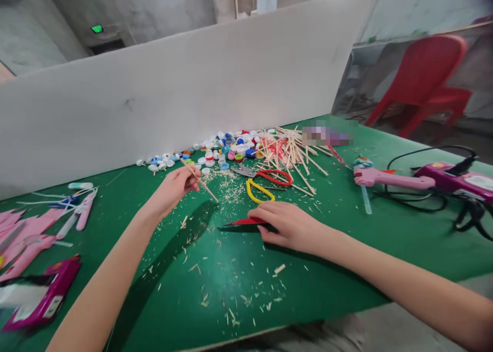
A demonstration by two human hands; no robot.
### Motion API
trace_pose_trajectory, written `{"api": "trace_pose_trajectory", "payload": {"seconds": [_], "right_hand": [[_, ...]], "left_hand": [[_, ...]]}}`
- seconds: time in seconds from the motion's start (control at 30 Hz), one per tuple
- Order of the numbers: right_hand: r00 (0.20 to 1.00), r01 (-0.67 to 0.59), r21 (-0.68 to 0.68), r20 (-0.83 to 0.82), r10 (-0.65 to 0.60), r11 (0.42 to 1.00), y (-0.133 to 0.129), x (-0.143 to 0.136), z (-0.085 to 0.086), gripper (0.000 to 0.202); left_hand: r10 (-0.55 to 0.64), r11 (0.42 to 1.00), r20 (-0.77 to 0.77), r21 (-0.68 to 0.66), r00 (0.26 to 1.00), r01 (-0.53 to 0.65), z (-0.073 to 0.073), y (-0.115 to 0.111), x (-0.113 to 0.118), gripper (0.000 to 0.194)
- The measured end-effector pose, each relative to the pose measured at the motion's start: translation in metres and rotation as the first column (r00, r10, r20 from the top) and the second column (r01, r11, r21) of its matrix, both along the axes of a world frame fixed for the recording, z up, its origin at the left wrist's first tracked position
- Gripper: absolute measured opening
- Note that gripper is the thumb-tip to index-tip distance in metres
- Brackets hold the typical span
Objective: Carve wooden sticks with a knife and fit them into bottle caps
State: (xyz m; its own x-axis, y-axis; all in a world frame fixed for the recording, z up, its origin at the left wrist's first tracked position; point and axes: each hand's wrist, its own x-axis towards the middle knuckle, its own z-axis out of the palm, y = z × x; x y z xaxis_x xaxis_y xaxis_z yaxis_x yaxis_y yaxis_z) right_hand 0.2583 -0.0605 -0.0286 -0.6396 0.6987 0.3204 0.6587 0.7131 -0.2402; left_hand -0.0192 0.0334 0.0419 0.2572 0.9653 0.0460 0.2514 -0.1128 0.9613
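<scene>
My left hand (177,187) is closed around a thin wooden stick (208,190), which slants down to the right above the table. My right hand (287,226) rests low over the green tabletop, its fingers closed on a red-handled knife (246,222) whose dark pointed blade faces left. Just beyond that hand lie scissors (265,181) with one red and one yellow handle loop. Small wood shavings (231,190) are scattered between and below my hands. The far end of the stick inside my left hand is partly hidden.
Bottle caps (231,148) and a pile of wooden sticks (298,154) lie at the back, before a white partition (185,95). Pink glue guns (393,179) with cords and purple boxes (48,295) lie at both sides. A red chair (427,75) stands behind right.
</scene>
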Motion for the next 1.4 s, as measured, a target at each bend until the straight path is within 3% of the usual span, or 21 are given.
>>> {"api": "trace_pose_trajectory", "payload": {"seconds": [0.17, 0.37, 0.53, 0.7, 0.93, 1.2, 1.3, 1.4], "right_hand": [[0.999, 0.045, 0.057, 0.001, -0.045, 0.997, 0.0, -0.003, 0.006, 0.036], [0.995, 0.096, 0.056, -0.003, -0.096, 0.994, 0.005, -0.004, 0.003, 0.046], [0.995, 0.094, 0.072, 0.01, -0.095, 0.993, 0.006, -0.006, -0.001, 0.048], [0.999, 0.036, 0.13, 0.033, -0.04, 0.991, 0.013, -0.017, -0.002, 0.047], [0.996, -0.039, 0.21, 0.089, 0.02, 0.977, 0.03, -0.035, -0.01, 0.045], [0.998, -0.017, 0.154, 0.069, 0.006, 0.988, 0.024, -0.02, -0.01, 0.044], [0.998, -0.04, 0.111, 0.047, 0.035, 0.993, 0.02, -0.017, -0.009, 0.045], [0.999, -0.049, 0.1, -0.001, 0.049, 0.994, 0.018, -0.016, -0.007, 0.046]], "left_hand": [[-0.002, 1.0, 0.105, -0.023, 0.994, 0.004, -0.009, 0.008, -0.002, 0.036], [0.0, 0.999, 0.106, -0.037, 0.994, 0.004, -0.033, 0.009, 0.001, 0.06], [0.04, 0.998, 0.045, 0.045, 0.998, -0.042, -0.052, 0.016, -0.002, 0.04], [0.098, 0.981, 0.04, 0.166, 0.994, -0.104, -0.063, 0.021, -0.002, 0.038], [0.101, 0.966, 0.047, 0.233, 0.994, -0.11, -0.066, 0.02, 0.0, 0.035], [0.102, 0.972, 0.217, 0.184, 0.971, -0.143, -0.071, 0.023, -0.004, 0.033], [0.107, 0.978, 0.332, 0.136, 0.937, -0.16, -0.065, 0.019, -0.002, 0.045], [0.104, 0.982, 0.465, 0.089, 0.879, -0.164, -0.048, 0.014, 0.001, 0.05]]}}
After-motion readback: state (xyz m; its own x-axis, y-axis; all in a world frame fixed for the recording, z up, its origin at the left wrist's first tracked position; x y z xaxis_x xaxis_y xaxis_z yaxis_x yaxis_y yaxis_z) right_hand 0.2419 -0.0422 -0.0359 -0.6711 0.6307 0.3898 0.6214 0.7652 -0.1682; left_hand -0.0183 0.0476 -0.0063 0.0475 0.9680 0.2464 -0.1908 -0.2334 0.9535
